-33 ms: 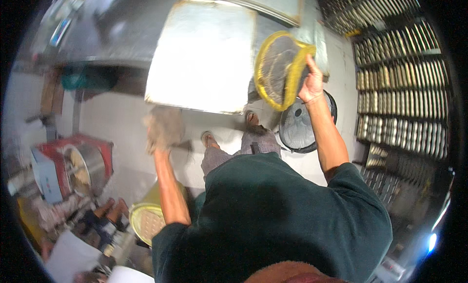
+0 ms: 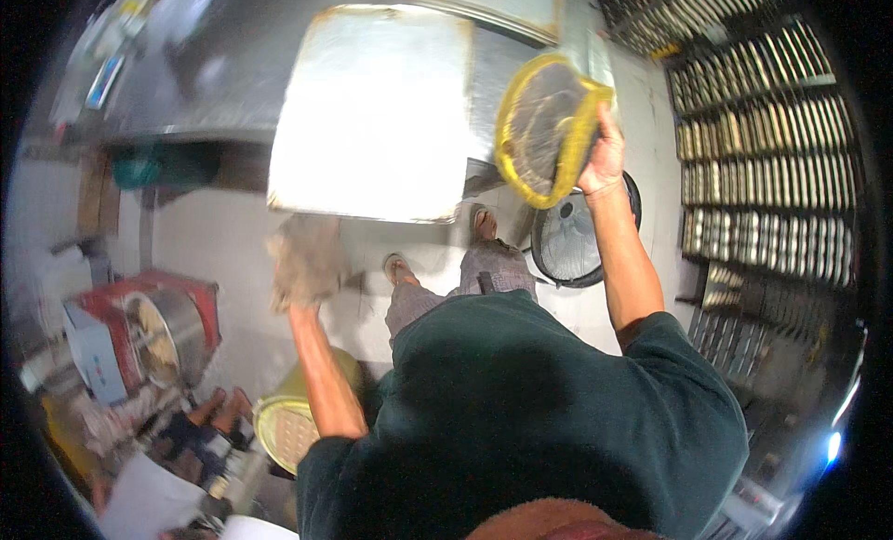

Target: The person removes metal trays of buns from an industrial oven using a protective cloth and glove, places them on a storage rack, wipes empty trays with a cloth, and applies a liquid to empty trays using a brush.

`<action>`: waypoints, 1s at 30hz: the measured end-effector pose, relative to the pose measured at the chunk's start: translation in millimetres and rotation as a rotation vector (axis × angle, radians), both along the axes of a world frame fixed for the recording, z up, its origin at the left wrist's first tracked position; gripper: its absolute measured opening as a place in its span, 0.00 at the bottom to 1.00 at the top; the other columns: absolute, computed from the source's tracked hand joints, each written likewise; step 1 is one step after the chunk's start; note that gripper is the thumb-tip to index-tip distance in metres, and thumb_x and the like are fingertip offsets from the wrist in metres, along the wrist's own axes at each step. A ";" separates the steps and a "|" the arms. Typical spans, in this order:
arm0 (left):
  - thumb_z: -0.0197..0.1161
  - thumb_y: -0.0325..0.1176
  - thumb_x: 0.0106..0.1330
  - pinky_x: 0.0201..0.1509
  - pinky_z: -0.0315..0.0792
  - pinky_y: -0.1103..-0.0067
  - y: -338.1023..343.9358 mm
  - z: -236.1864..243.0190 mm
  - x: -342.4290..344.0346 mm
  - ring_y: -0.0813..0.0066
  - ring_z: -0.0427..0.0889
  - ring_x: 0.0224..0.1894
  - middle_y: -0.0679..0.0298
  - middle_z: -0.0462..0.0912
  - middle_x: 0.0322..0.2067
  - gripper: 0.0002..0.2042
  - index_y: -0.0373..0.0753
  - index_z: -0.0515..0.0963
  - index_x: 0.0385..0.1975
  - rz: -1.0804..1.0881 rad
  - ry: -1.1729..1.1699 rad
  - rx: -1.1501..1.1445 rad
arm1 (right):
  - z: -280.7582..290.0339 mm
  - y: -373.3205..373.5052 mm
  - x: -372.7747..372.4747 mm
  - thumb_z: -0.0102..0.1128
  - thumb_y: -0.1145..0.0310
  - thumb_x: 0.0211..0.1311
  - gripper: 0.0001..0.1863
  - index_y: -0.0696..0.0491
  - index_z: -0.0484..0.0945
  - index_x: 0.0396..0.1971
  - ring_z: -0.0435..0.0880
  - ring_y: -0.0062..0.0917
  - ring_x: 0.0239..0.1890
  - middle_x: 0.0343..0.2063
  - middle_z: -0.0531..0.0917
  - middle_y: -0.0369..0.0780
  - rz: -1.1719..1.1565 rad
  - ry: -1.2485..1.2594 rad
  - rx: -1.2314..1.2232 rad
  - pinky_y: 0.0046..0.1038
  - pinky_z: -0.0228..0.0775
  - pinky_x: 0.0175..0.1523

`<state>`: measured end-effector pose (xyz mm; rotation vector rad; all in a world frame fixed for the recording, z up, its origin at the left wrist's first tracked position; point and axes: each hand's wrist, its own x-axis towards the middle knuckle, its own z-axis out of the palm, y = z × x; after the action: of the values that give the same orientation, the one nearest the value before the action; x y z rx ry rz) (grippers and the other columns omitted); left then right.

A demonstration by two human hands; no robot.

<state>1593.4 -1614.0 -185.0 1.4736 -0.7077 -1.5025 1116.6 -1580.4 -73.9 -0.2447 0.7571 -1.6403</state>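
Observation:
A pale square metal sheet (image 2: 367, 107) sits at the edge of the steel worktable, its surface bright with glare. My left hand (image 2: 305, 284), mostly hidden by a blurred brown cloth (image 2: 302, 256), grips that cloth just below the sheet's lower left corner. My right hand (image 2: 603, 163) grasps a round, floppy dark pad with a yellow rim (image 2: 544, 121), bent at its side, to the right of the sheet. Behind that hand a round black fan (image 2: 567, 242) lies on the floor.
Racks of trays (image 2: 763, 177) line the right. At left stand a red machine with a steel bowl (image 2: 149, 331) and a yellow bucket (image 2: 274, 419). Another person's legs (image 2: 209, 419) show at lower left. A second sheet (image 2: 488, 5) is on the steel table (image 2: 223, 47).
The cloth in my left hand has moved slightly down and left. The pad in my right hand has shifted a little right and up. The view has shifted slightly.

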 end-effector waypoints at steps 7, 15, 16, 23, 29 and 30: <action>0.51 0.45 0.71 0.45 0.75 0.80 -13.7 85.3 -151.3 0.74 0.78 0.43 0.64 0.78 0.43 0.19 0.38 0.70 0.53 -0.200 0.143 -0.012 | -13.2 62.6 -210.6 0.52 0.48 0.65 0.28 0.54 0.71 0.56 0.75 0.38 0.55 0.53 0.77 0.42 -0.582 0.160 -0.001 0.45 0.64 0.62; 0.53 0.42 0.71 0.45 0.77 0.81 -36.7 94.3 -430.9 0.74 0.78 0.43 0.63 0.78 0.43 0.18 0.37 0.70 0.54 -0.576 0.311 0.276 | -152.5 93.6 -409.2 0.54 0.53 0.67 0.28 0.65 0.71 0.51 0.80 0.28 0.38 0.38 0.80 0.41 -0.758 0.517 0.768 0.32 0.73 0.47; 0.53 0.41 0.71 0.45 0.77 0.81 -38.5 91.9 -463.3 0.74 0.78 0.43 0.63 0.78 0.43 0.18 0.37 0.70 0.54 -0.624 0.338 0.323 | -160.6 95.5 -421.7 0.55 0.53 0.66 0.28 0.66 0.72 0.49 0.79 0.27 0.36 0.36 0.80 0.40 -0.802 0.523 0.789 0.30 0.73 0.45; 0.54 0.39 0.71 0.45 0.77 0.80 -19.9 4.5 -611.7 0.73 0.79 0.43 0.63 0.77 0.44 0.18 0.37 0.68 0.56 -0.656 0.416 0.763 | -237.3 84.4 -504.2 0.55 0.52 0.65 0.28 0.66 0.73 0.49 0.81 0.32 0.41 0.40 0.82 0.48 -0.598 1.016 0.877 0.32 0.70 0.51; 0.52 0.43 0.69 0.56 0.70 0.71 23.0 -88.9 -657.8 0.67 0.74 0.51 0.63 0.74 0.50 0.21 0.43 0.66 0.59 -0.405 0.671 0.851 | -308.9 8.5 -506.4 0.48 0.41 0.63 0.37 0.62 0.68 0.56 0.70 0.53 0.57 0.52 0.74 0.59 -0.089 1.257 1.060 0.41 0.64 0.60; 0.47 0.40 0.71 0.63 0.63 0.73 24.9 -98.5 -656.0 0.68 0.71 0.56 0.63 0.72 0.55 0.20 0.43 0.64 0.61 -0.466 0.764 0.844 | -324.3 -0.6 -498.9 0.51 0.42 0.61 0.39 0.61 0.63 0.60 0.70 0.50 0.59 0.54 0.72 0.59 -0.033 1.326 0.959 0.40 0.63 0.62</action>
<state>937.4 -1589.1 -283.5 1.1301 0.1074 -2.7189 617.6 -1581.1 -398.1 -0.6131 2.4174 -0.7911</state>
